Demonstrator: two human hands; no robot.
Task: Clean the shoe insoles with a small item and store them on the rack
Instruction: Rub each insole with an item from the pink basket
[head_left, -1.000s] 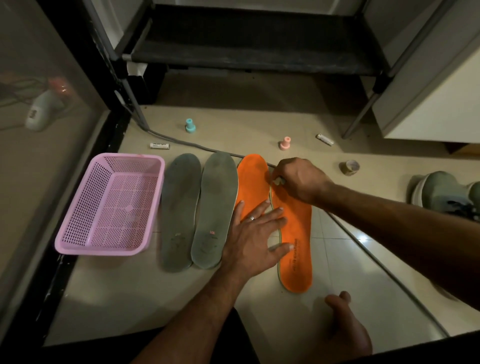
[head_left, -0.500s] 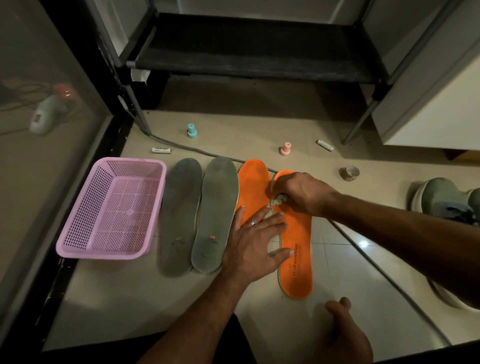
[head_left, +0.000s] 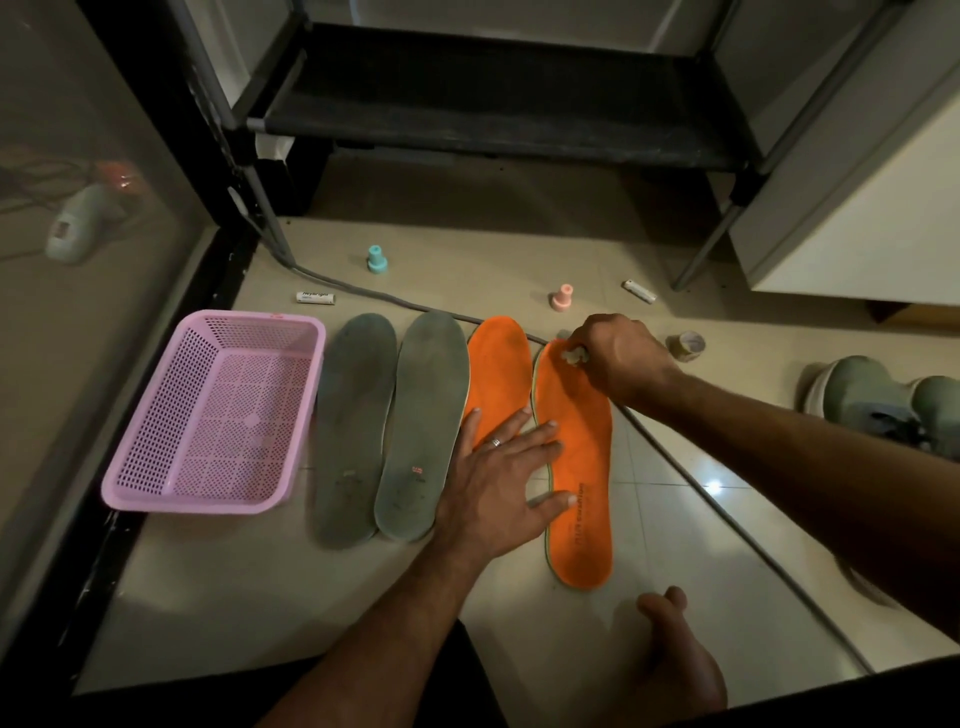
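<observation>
Two grey insoles (head_left: 358, 426) (head_left: 423, 421) and two orange insoles lie side by side on the tiled floor. My left hand (head_left: 501, 478) lies flat with spread fingers across the left orange insole (head_left: 496, 364) and the edge of the right orange insole (head_left: 579, 467). My right hand (head_left: 618, 364) pinches a small whitish item (head_left: 571, 356) against the toe end of the right orange insole. The dark shoe rack (head_left: 488, 98) stands behind, its bottom shelf bare.
A pink plastic basket (head_left: 218, 415) sits left of the insoles. A grey cable (head_left: 363, 288) runs behind them. A teal stopper (head_left: 377, 259), a pink stopper (head_left: 562, 297), two small tubes (head_left: 316, 298) (head_left: 640, 291), a tape roll (head_left: 687, 346) and grey-green shoes (head_left: 883, 400) lie around. My foot (head_left: 675, 665) is at the bottom.
My right hand slid down the right orange insole and then back up to its toe end, still pinching the small item. My left hand stays pressed on the orange insoles.
</observation>
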